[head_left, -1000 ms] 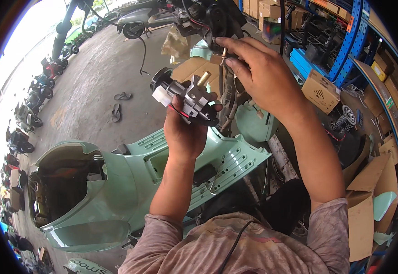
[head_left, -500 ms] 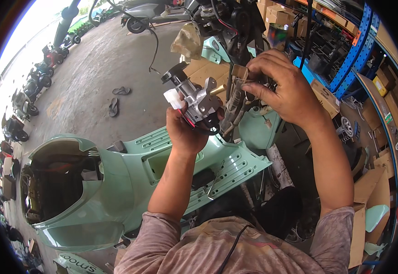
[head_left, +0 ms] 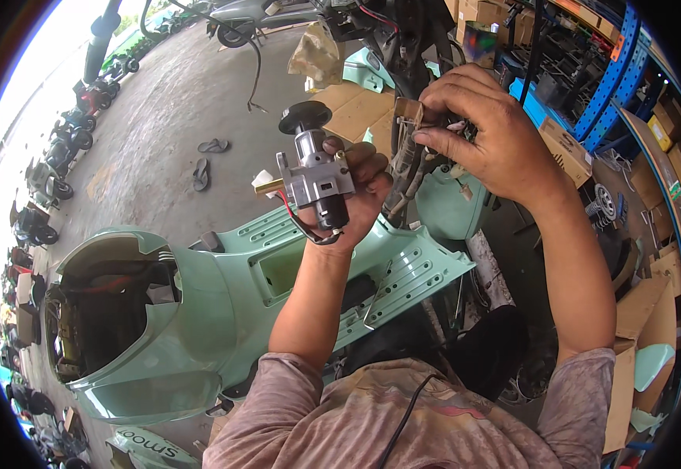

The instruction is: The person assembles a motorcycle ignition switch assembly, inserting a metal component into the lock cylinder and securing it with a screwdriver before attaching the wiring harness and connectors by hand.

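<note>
My left hand [head_left: 360, 184] is closed round a silver ignition lock [head_left: 317, 180] with a round black cap, a brass rod, a white plug and red and black wires. The cap points up and away from me, and the brass rod sticks out to the left. To its right, my right hand [head_left: 485, 125] is closed, thumb and forefinger pinching the edge of a brown, worn bracket-like piece [head_left: 408, 112]. That piece sits at the top of the scooter's dirty bare frame tube [head_left: 405, 168]. Part of the piece is hidden behind my fingers.
Below my arms lies the mint-green scooter body [head_left: 200, 313] with its footboard. A cloudy plastic bag [head_left: 315, 55] hangs near the dark steering parts [head_left: 403, 31]. Flat cardboard [head_left: 356, 109] and a pair of sandals [head_left: 201, 173] are on the floor. Blue shelving [head_left: 602, 86] stands at right.
My left hand has turned the ignition lock over, so its brass rod has swung from the right side to the left. My right hand stays at the brown piece.
</note>
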Demonstrator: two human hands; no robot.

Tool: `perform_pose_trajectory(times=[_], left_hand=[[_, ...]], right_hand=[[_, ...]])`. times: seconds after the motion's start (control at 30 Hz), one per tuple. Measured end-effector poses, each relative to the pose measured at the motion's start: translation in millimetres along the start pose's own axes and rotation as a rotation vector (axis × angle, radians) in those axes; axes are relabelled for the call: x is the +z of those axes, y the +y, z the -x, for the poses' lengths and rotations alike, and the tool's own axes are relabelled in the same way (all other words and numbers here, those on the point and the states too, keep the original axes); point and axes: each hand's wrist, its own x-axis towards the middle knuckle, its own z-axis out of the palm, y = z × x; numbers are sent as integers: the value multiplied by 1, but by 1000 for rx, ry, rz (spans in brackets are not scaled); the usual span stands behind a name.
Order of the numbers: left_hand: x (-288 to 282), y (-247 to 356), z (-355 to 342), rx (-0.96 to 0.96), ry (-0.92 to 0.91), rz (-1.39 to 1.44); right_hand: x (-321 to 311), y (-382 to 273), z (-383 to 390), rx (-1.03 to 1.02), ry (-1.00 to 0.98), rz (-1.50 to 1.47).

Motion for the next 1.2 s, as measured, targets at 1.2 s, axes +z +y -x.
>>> perform_pose_trajectory(times=[1.2], left_hand=[[17, -74, -20, 30, 232, -30]], right_hand=[[-5, 0, 15, 100, -165, -140]])
